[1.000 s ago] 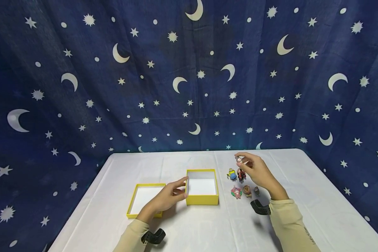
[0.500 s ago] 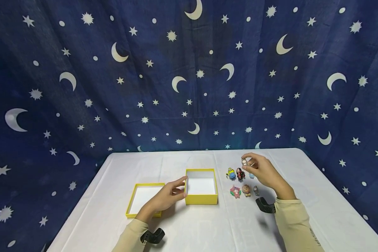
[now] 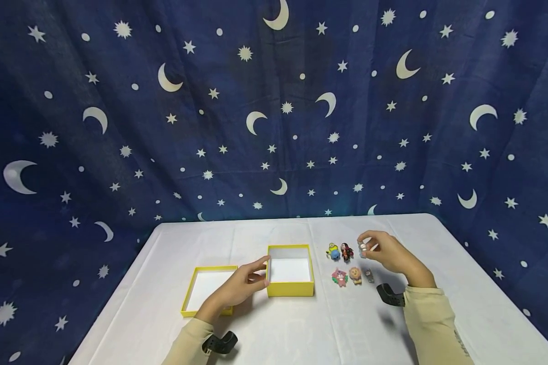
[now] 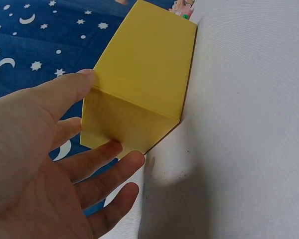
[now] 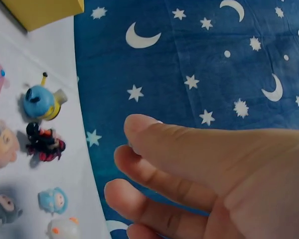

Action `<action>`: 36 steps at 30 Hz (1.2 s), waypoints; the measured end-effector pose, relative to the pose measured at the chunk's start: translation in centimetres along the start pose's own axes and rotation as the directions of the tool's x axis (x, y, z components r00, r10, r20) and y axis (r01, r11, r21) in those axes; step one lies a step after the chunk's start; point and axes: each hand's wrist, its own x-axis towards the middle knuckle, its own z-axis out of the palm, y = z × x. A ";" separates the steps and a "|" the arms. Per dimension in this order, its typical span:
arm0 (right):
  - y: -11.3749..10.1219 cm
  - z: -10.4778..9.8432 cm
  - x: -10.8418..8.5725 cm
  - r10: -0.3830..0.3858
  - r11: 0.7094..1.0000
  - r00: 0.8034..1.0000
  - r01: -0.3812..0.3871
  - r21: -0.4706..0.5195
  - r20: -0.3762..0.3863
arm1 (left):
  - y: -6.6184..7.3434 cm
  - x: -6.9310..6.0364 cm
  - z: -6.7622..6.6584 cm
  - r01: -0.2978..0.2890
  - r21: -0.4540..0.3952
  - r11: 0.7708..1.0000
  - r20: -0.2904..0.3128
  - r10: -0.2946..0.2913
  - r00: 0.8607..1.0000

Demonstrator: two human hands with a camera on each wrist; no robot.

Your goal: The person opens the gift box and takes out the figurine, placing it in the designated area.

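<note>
Fingers and thumb of my left hand (image 3: 242, 286) rest on the left side of an open-topped yellow box (image 3: 290, 289) with a white inside. In the left wrist view the thumb touches the box's edge and two fingertips meet its side wall. My right hand (image 3: 388, 254) pinches a small grey-and-white figurine (image 3: 363, 246) just above a pale blue figurine (image 5: 53, 200). The thumb hides most of the held piece in the right wrist view. Left of this hand stand a yellow-and-blue minion figurine (image 3: 333, 252) and a black-and-red figurine (image 3: 346, 252).
Nearer me stand a pink figurine (image 3: 340, 277), a lion-like figurine (image 3: 355, 275) and a grey figurine (image 3: 369, 275). A white figurine with orange spots (image 5: 64, 227) shows in the right wrist view. The yellow-rimmed lid (image 3: 206, 289) lies left of the box. A starry curtain (image 3: 237, 126) hangs behind.
My right hand has moved right, then down toward the table with the grey-and-white figurine, over the blue one. The left hand stays at the box.
</note>
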 end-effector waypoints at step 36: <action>5.6 0.4 -0.5 0.281 0.956 0.936 -0.293 0.025 0.210 | 0.0 -0.1 0.0 -0.001 -0.012 1.000 -0.003 0.001 1.000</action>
